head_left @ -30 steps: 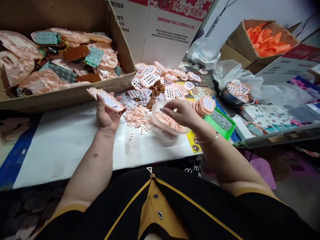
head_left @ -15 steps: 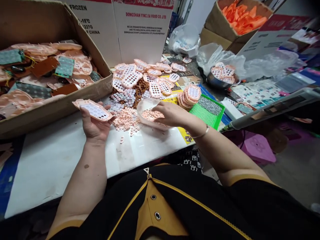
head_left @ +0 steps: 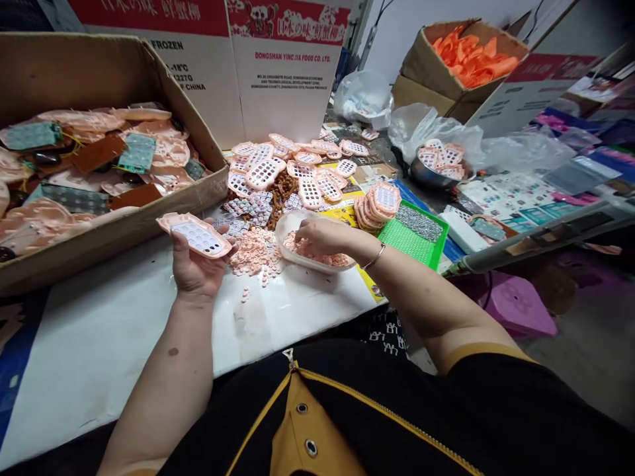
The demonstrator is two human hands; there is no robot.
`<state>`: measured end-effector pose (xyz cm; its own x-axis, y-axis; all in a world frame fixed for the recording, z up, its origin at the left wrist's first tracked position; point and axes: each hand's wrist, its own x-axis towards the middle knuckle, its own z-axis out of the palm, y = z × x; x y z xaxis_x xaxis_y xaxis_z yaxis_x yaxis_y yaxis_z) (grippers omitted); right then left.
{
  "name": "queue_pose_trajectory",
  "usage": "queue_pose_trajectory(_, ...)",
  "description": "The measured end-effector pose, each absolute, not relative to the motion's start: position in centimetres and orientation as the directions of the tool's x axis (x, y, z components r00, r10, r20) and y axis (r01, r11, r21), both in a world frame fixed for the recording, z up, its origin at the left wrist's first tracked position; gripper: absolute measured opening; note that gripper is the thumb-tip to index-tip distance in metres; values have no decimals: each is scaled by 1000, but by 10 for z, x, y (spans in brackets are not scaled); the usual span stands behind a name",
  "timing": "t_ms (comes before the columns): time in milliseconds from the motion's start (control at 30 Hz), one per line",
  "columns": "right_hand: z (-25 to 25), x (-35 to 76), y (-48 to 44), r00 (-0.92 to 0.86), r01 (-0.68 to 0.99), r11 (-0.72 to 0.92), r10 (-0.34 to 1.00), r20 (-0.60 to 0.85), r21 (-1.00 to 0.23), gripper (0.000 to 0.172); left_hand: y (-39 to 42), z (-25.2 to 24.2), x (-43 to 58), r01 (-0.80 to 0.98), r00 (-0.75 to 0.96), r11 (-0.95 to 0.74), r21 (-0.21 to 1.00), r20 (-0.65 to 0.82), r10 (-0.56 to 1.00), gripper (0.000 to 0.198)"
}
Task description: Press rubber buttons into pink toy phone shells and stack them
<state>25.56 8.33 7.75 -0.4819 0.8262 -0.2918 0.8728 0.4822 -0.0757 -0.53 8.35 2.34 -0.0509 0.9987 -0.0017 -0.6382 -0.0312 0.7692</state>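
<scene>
My left hand (head_left: 194, 270) holds a flat pink plastic tray with a grid of holes (head_left: 195, 235), level above the white tabletop (head_left: 124, 311). My right hand (head_left: 325, 236) reaches into a clear plastic bowl (head_left: 288, 228) filled with small pink pieces, fingers curled down among them; whether it holds any I cannot tell. A loose heap of the same pink pieces (head_left: 254, 249) lies between the two hands. A stack of filled pink trays (head_left: 378, 203) sits just right of the bowl.
A big cardboard box (head_left: 109, 228) of pink and brown parts stands at left. Many perforated pink trays (head_left: 278, 168) lie scattered behind the bowl. A green tray (head_left: 414, 239), a metal bowl (head_left: 436, 165), plastic bags and a box of orange parts (head_left: 466, 56) are at right.
The head view shifted, so everything sits a little differently in frame. My right hand has dipped deeper into the bowl of pink pieces. My left hand keeps holding the tray.
</scene>
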Motion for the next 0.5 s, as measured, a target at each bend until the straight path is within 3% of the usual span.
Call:
queue_pose_trajectory(100,91,263,67,-505,863,492,848,-162,-115,23,81,32,-1,-644,-72,-70,762,31,997,62)
queue_pose_trajectory(233,99,269,19,-485,872,477,873,-52,-113,36,75,43,5,-587,-92,-99,804,55,994,53)
queue_pose_trajectory(367,73,271,-14,-457,889,456,887,-62,-36,17,71,42,1,-386,-10,-68,920,70,997,34)
queue_pose_trajectory(500,64,284,-31,-478,871,488,867,142,-46,23,67,45,3,-180,50,-31,983,40,998,27)
